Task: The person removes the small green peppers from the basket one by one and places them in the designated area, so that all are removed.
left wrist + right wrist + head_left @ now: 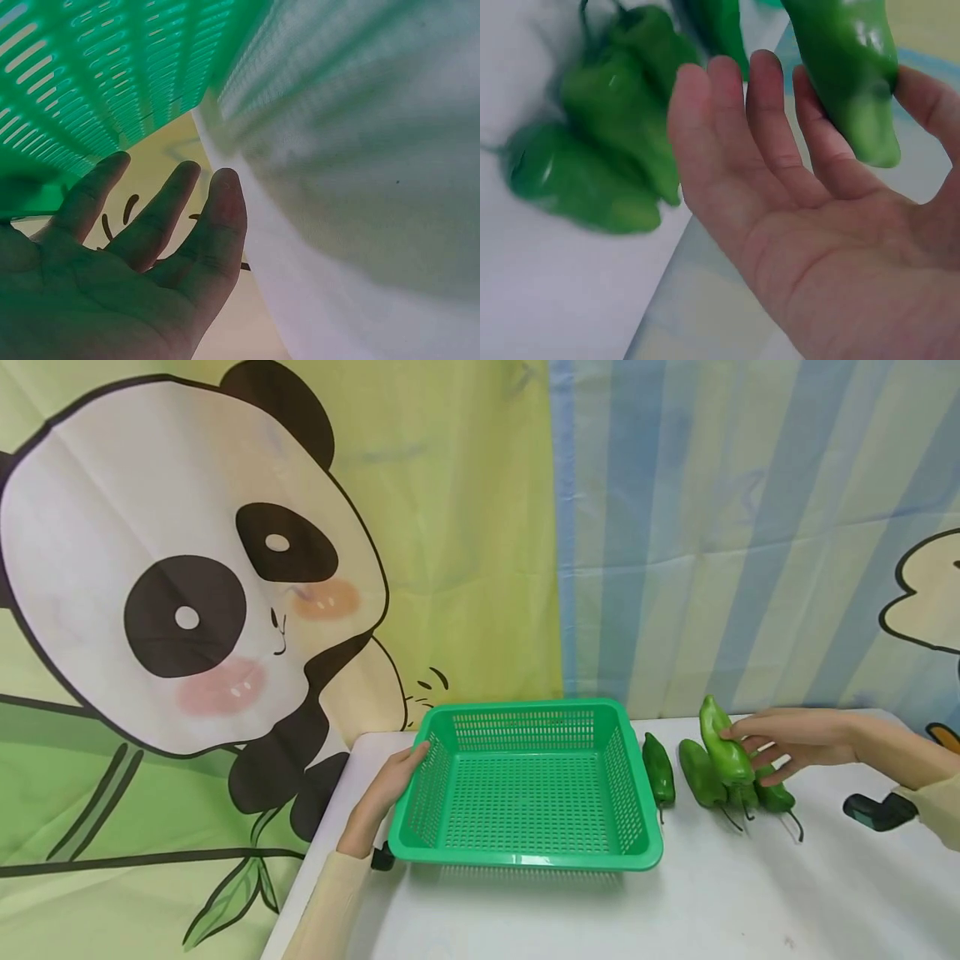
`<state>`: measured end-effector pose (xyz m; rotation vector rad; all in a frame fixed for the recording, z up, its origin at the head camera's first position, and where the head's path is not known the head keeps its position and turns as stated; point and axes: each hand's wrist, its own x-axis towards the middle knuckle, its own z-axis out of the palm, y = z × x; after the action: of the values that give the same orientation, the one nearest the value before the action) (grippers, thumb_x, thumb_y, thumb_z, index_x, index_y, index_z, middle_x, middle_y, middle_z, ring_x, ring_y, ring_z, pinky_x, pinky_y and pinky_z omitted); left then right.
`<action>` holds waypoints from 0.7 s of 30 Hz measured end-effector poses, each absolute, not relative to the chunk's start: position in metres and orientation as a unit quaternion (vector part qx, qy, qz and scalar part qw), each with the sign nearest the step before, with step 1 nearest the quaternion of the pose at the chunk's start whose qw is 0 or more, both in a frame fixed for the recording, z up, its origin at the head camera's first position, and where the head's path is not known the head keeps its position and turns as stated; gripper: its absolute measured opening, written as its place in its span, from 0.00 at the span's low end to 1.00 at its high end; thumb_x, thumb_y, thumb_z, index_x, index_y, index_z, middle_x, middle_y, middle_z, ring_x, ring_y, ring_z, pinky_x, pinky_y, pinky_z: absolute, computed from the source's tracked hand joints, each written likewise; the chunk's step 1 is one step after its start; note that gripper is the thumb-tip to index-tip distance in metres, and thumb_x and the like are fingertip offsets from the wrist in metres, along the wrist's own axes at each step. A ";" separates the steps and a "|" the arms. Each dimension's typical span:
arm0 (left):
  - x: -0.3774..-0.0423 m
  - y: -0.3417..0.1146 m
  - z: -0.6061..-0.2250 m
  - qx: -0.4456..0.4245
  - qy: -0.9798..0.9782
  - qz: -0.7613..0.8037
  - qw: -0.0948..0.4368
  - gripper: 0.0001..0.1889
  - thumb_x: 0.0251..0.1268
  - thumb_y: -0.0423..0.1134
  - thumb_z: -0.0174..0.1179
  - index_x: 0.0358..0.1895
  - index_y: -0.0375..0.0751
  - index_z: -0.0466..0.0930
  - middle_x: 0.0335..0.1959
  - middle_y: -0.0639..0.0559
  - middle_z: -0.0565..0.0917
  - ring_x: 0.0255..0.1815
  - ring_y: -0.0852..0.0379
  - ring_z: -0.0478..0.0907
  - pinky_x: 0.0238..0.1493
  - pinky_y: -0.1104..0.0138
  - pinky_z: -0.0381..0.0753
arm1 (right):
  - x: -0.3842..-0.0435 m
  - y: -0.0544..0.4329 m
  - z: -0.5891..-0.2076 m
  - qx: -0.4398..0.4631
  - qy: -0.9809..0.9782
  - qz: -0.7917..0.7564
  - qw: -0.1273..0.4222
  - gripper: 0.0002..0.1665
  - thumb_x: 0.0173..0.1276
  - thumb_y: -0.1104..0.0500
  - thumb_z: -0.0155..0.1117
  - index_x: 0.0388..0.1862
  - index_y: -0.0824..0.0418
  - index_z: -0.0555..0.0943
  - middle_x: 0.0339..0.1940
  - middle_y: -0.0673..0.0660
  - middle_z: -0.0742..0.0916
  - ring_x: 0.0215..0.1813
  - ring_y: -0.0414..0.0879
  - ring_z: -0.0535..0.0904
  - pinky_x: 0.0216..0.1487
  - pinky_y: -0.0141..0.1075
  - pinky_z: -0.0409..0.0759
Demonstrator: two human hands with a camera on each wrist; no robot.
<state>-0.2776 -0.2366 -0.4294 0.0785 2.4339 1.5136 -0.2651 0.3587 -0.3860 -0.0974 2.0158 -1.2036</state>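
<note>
My right hand (795, 739) pinches a green pepper (723, 743) between thumb and index finger, above the other peppers. The right wrist view shows the pepper (847, 75) with its tip down towards the palm; the other fingers are loosely spread. Below it lie several more green peppers (619, 105) in a group, stems towards me. My left hand (386, 789) grips the left rim of a green plastic basket (525, 861), thumb at the rim and fingers outside. In the left wrist view these fingers (217, 217) reach out under the rim, beside the slotted basket wall.
A single green pepper (658, 768) lies close to the basket's right side. Everything stands on a white table (720, 902). Behind it hangs a curtain (480, 543) with a panda print and blue stripes, close to the table's back edge.
</note>
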 end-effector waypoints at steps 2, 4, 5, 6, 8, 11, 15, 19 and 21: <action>-0.277 -0.236 -0.429 0.026 0.840 0.524 0.140 0.30 0.82 0.54 0.43 0.67 0.30 0.72 0.40 0.37 0.86 0.34 0.53 0.84 0.41 0.65 0.83 | -0.267 0.368 -0.389 -0.035 0.794 -0.468 0.387 0.30 0.83 0.46 0.45 0.70 0.67 0.66 0.53 0.61 0.77 0.54 0.49 0.80 0.57 0.51 0.82; -0.276 -0.236 -0.429 0.025 0.839 0.525 0.142 0.30 0.82 0.55 0.43 0.67 0.30 0.73 0.40 0.36 0.86 0.33 0.52 0.85 0.40 0.65 0.83 | -0.269 0.378 -0.392 -0.027 0.797 -0.462 0.387 0.27 0.82 0.45 0.46 0.65 0.66 0.71 0.52 0.59 0.78 0.53 0.48 0.80 0.57 0.51 0.82; -0.275 -0.236 -0.429 0.024 0.839 0.525 0.142 0.30 0.82 0.55 0.43 0.66 0.30 0.73 0.40 0.36 0.86 0.33 0.52 0.85 0.41 0.65 0.83 | -0.270 0.383 -0.393 -0.019 0.801 -0.457 0.386 0.27 0.82 0.45 0.47 0.63 0.65 0.72 0.54 0.59 0.79 0.54 0.48 0.81 0.57 0.51 0.83; -0.275 -0.236 -0.428 0.025 0.839 0.525 0.142 0.30 0.82 0.55 0.43 0.66 0.30 0.73 0.41 0.36 0.86 0.34 0.52 0.85 0.41 0.65 0.83 | -0.271 0.388 -0.395 -0.012 0.805 -0.451 0.384 0.28 0.81 0.44 0.47 0.63 0.66 0.72 0.56 0.60 0.79 0.55 0.48 0.81 0.57 0.52 0.83; -0.275 -0.236 -0.428 0.025 0.840 0.523 0.141 0.30 0.82 0.54 0.43 0.67 0.31 0.72 0.41 0.35 0.86 0.34 0.52 0.85 0.41 0.65 0.83 | -0.272 0.399 -0.397 0.003 0.817 -0.435 0.379 0.32 0.81 0.43 0.48 0.66 0.67 0.70 0.59 0.63 0.77 0.56 0.48 0.81 0.56 0.51 0.83; -0.277 -0.236 -0.430 0.029 0.841 0.521 0.140 0.30 0.83 0.54 0.42 0.68 0.30 0.71 0.42 0.35 0.85 0.34 0.52 0.84 0.41 0.64 0.83 | -0.273 0.416 -0.401 0.025 0.835 -0.408 0.368 0.39 0.79 0.40 0.50 0.69 0.73 0.66 0.60 0.68 0.76 0.55 0.47 0.81 0.54 0.51 0.84; -0.285 -0.240 -0.444 0.022 0.840 0.525 0.137 0.32 0.82 0.57 0.42 0.68 0.31 0.71 0.42 0.35 0.85 0.34 0.53 0.84 0.40 0.64 0.83 | -0.274 0.433 -0.409 0.044 0.857 -0.367 0.360 0.42 0.77 0.38 0.52 0.66 0.75 0.66 0.55 0.67 0.78 0.52 0.49 0.82 0.50 0.51 0.84; -0.292 -0.244 -0.459 0.015 0.841 0.527 0.120 0.34 0.80 0.61 0.43 0.66 0.33 0.74 0.39 0.39 0.86 0.31 0.55 0.84 0.38 0.64 0.83 | -0.276 0.443 -0.420 0.053 0.871 -0.327 0.362 0.43 0.75 0.37 0.54 0.63 0.78 0.68 0.48 0.63 0.81 0.49 0.51 0.82 0.45 0.50 0.84; -0.293 -0.244 -0.462 0.013 0.843 0.526 0.112 0.34 0.78 0.63 0.43 0.64 0.35 0.76 0.37 0.41 0.86 0.30 0.55 0.83 0.37 0.64 0.83 | -0.276 0.446 -0.425 0.056 0.874 -0.312 0.369 0.45 0.75 0.38 0.54 0.64 0.81 0.65 0.47 0.64 0.83 0.48 0.52 0.83 0.44 0.50 0.84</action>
<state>-0.2927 -0.2443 -0.4624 0.0384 2.4752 1.5445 -0.2764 0.4456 -0.4246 0.1441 2.2433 -0.8002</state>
